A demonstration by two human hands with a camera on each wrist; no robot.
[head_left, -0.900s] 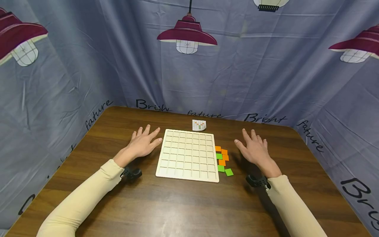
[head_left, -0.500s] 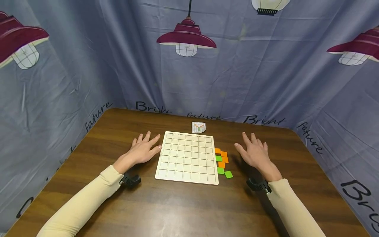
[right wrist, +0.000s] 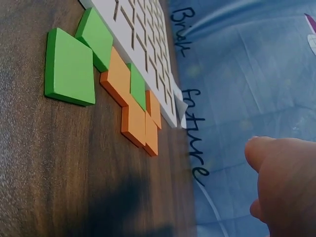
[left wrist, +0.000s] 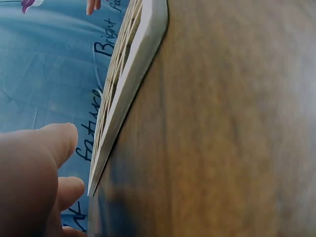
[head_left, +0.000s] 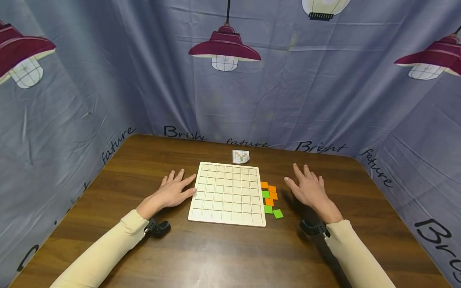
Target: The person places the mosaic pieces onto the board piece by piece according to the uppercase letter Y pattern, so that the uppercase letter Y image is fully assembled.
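Observation:
A pale wooden grid board (head_left: 227, 194) with rows of square recesses lies flat on the table. Beside its left edge my left hand (head_left: 169, 193) is spread, fingers straight, holding nothing; its thumb tip is by the board's rim, and I cannot tell if they touch. My right hand (head_left: 309, 189) is spread palm down to the right, with nothing in it. Between it and the board lie several orange square tiles (head_left: 269, 202) and green square tiles (head_left: 278, 214). In the right wrist view one green tile (right wrist: 70, 68) sits nearest the camera.
Behind the board lies a small paper card (head_left: 240, 156) printed with a coloured grid pattern. The brown wooden table (head_left: 216, 256) reaches back to a blue-grey curtain (head_left: 248, 96) with printed lamps and lettering. Each wrist wears a black strap device (head_left: 158, 228).
Everything in the head view has shifted slightly downward, as the camera has tilted up a little. Both hands stay spread, and the board and tiles keep their places on the table.

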